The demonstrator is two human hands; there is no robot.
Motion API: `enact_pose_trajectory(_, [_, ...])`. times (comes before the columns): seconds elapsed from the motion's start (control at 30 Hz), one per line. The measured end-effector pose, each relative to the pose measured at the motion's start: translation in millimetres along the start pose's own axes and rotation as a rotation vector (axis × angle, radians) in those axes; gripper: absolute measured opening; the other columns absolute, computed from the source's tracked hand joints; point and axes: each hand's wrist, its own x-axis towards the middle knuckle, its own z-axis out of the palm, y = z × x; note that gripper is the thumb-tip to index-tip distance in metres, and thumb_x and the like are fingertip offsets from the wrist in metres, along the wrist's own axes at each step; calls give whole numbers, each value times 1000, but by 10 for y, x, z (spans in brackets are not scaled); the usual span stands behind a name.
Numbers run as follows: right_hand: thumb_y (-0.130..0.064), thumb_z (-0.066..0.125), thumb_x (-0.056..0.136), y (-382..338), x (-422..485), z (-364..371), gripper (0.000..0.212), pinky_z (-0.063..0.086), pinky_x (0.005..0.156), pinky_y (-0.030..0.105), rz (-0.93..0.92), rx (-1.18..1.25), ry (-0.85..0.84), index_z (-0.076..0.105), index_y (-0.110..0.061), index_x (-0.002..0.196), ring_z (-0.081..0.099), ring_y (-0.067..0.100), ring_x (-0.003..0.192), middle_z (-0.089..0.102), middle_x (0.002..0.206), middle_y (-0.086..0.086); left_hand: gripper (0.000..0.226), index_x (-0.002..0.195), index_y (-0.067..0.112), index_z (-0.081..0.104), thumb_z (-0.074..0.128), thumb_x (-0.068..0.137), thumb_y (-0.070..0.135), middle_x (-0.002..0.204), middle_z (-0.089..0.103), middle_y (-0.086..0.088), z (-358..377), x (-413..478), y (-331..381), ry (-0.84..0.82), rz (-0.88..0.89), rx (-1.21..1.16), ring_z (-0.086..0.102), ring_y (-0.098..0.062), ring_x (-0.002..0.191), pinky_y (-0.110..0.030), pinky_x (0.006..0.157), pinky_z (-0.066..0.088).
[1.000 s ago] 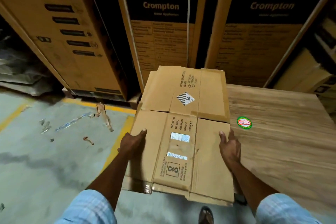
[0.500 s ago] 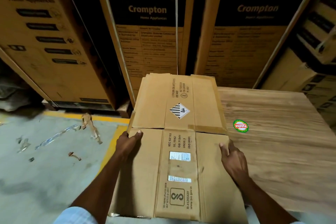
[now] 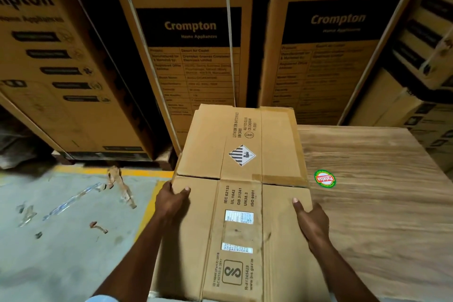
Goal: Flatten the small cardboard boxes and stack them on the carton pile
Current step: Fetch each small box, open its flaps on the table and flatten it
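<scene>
Left hand (image 3: 171,201) and right hand (image 3: 311,220) each have a grip on a side edge of the flattened lithium-battery box (image 3: 282,144), thumbs on top. It lies flat over the left edge of the wood-grain surface (image 3: 380,223), near a round green sticker (image 3: 324,178). Tall Crompton cartons (image 3: 193,61) stand right behind.

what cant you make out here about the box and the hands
Head view only:
flattened cardboard box: near end cut off by the bottom edge.
left hand and right hand: fingers hidden under the box; only thumbs show.
white labels: print too small to read.
wood-grain surface: whether the box rests on it is hidden by the box.
</scene>
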Motion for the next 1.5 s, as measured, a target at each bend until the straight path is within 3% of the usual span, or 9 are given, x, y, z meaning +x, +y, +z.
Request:
enact_pose_trajectory(0.17, [-57,68,89,-100,34,44,66,48,101,43,-5,-63,-76,59,-6,131,58,40,122,64,130,21,35,131,14,61,68,98,23,115,68,-6,-44,199,21,-133,-53,-27,63,-25,101,-34,88,47])
enact_pose_trajectory(0.4, [-79,76,61,-187,125,5,103,52,100,43,173,4,-138,59,-7,133,60,37,122,63,134,15,42,123,15,60,73,90,36,114,71,-11,-56,339,33,-176,-170,-68,68,-30,101,-44,91,57])
enact_pose_trajectory(0.47, [-88,79,46,-235,237,-26,114,49,105,44,249,96,-231,67,-9,127,63,33,120,67,131,10,46,118,15,58,78,80,34,104,75,-15,-73,354,52,-140,-223,-129,71,-29,84,-44,78,60])
enact_pose_trajectory(0.6, [-84,75,60,-283,296,-116,110,34,117,44,240,143,-377,59,-12,141,49,26,137,56,145,2,32,99,10,67,79,85,37,83,74,-6,-70,176,101,-203,-359,-243,68,-19,63,-24,57,49])
enact_pose_trajectory(0.73, [-88,73,45,-255,209,-291,114,52,102,43,158,47,-212,70,-7,124,66,31,112,70,124,10,75,109,5,64,79,72,69,106,68,-12,20,2,87,-159,-282,60,67,-30,91,-34,70,50])
enact_pose_trajectory(1.0, [-86,68,66,-371,112,-936,96,54,96,41,-85,43,128,72,-2,113,66,35,113,73,116,16,59,123,14,68,82,80,51,115,75,-2,203,-344,359,-204,-44,-156,70,-26,108,-44,100,55])
enact_pose_trajectory(1.17, [-80,67,74,-439,107,-1174,77,54,86,39,-238,65,235,74,-6,95,69,34,98,75,96,14,26,115,14,71,77,92,25,109,77,-4,347,-512,687,-190,119,-294,72,-20,102,-36,93,56])
enact_pose_trajectory(1.3, [-85,65,71,-737,204,-1403,95,52,97,40,-291,114,313,70,-3,118,64,37,115,72,118,19,38,114,15,73,79,88,42,100,78,2,336,-467,1118,-186,197,-310,72,-16,92,-32,82,56])
enact_pose_trajectory(1.5, [-88,70,62,-784,349,-1540,99,52,101,40,-187,143,126,69,-11,125,65,30,115,71,120,6,20,106,18,72,78,90,29,94,76,2,385,-477,1329,-216,161,-314,73,-23,95,-32,79,55])
